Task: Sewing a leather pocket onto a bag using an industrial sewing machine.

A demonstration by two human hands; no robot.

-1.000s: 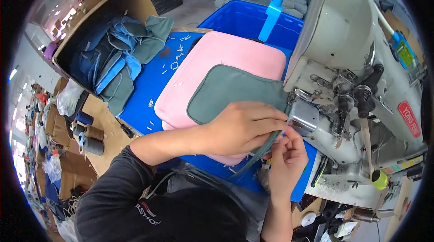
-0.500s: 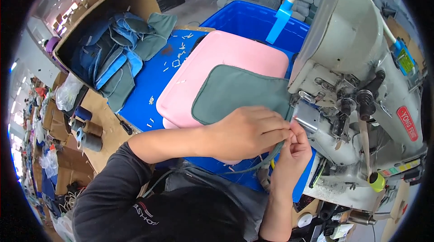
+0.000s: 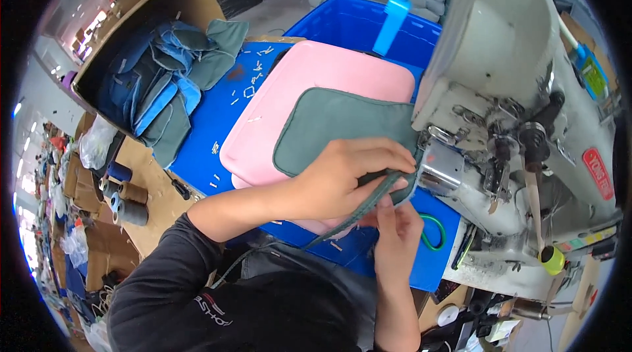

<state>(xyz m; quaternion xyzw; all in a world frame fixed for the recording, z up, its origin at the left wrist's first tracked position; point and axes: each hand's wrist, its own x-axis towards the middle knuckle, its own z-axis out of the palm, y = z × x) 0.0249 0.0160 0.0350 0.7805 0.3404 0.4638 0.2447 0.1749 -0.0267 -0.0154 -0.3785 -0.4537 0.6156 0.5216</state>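
Observation:
A grey-green fabric piece (image 3: pixel 336 122) lies on top of a pink padded panel (image 3: pixel 309 79) on the blue table (image 3: pixel 210 115). My left hand (image 3: pixel 342 177) presses and pinches the fabric's near edge close to the sewing machine's arm (image 3: pixel 441 168). My right hand (image 3: pixel 395 227) comes up from below and pinches the same fabric edge and its trailing strip just under the left hand. The white industrial sewing machine (image 3: pixel 513 69) stands at the right.
A cardboard box (image 3: pixel 164 16) at the left holds a heap of blue and grey-green fabric pieces (image 3: pixel 164 89). A blue plastic bin (image 3: pixel 355 23) is behind the table. Thread spools (image 3: pixel 125 201) lie at the left. A green loop (image 3: pixel 431 233) rests near the machine base.
Both hands have shifted slightly along the fabric's edge by the machine; the left hand now sits lower on the piece, and the view has moved closer.

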